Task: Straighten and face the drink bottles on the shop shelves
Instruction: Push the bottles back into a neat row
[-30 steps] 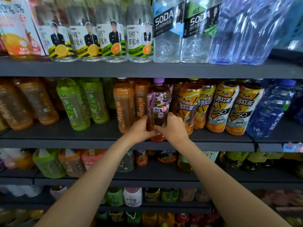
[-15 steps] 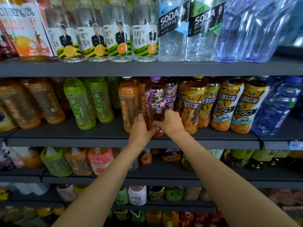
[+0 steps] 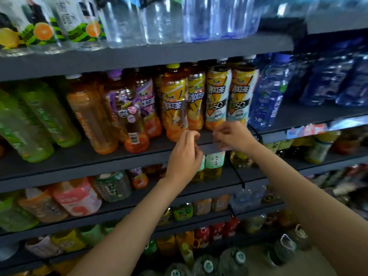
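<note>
The dark tea bottle with a purple cap (image 3: 127,114) stands near the front edge of the middle shelf (image 3: 89,164), its barcode turned outward and nothing touching it. To its right are a yellow-labelled iced tea bottle (image 3: 174,102) and two white-and-yellow "5G" iced tea bottles (image 3: 218,96). My left hand (image 3: 185,154) hovers at the shelf edge just below the yellow-labelled bottle's base, fingers loosely curled and holding nothing. My right hand (image 3: 233,136) sits under the "5G" bottles, also loosely curled and empty. Motion blur hides whether any fingertip touches a bottle.
Green tea bottles (image 3: 49,116) and an orange drink bottle (image 3: 89,116) fill the shelf's left part. Blue water bottles (image 3: 266,96) stand to the right. Clear water and soda bottles (image 3: 159,20) line the shelf above. The lower shelves hold several mixed drinks (image 3: 77,198).
Both hands let go of the purple-capped bottle and moved right to the iced tea bottles. The camera swung right and closer.
</note>
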Tool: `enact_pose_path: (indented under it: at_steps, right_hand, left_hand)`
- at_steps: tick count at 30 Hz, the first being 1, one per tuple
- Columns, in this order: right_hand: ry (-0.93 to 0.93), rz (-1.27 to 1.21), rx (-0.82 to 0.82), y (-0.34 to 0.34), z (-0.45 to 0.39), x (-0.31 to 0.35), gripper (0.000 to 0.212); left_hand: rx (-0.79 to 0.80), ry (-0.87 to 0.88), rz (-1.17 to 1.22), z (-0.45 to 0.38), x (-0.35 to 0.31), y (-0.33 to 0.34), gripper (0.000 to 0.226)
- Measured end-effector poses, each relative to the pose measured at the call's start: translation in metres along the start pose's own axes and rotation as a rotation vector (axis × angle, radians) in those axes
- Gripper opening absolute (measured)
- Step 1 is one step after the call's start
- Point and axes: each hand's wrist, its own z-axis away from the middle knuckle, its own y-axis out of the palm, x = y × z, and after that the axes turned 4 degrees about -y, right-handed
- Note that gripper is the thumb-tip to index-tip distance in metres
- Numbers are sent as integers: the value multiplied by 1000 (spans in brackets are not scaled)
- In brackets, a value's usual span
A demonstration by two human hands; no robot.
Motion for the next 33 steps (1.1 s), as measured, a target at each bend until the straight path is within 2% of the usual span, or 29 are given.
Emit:
enact_pose_path:
  at_steps: [3,6,13,16,18,20,22,30,33]
  right_hand:
    - [103,2,-75,-38,13,-53,13]
    - [182,-6,-80,-73,23,-112,13]
    - [419,-141,-167,-168,26,-276,13]
    - [529,-130,-232,-209,20,-337,31]
    - [623,-147,-267,-231,11,-366,57]
    - [639,-171,-304,-242,-2,-386,82]
    - [599,-182,-327,-248,-18,-397,90]
    - [564,-344,-351,-246,-53,-418,90]
    - [505,-226,-338,-245,-48,-416,83]
  left_hand:
    - [131,27,31,-5,-28,50,27]
    - [259,50,42,-15,-60,105,30]
    - [452,4,-12,-48,-137,254,34]
    - [623,-44,-86,-60,-168,314,36]
    - [697,-92,-132,-67,-182,341,38]
    - [702,-176,-132,-73,-190,354,38]
    - [694,-246,-130,-77,-191,361,39]
    - [637,-375,-121,-74,-190,359,39]
    - [599,-425,-111,-72,-189,359,38]
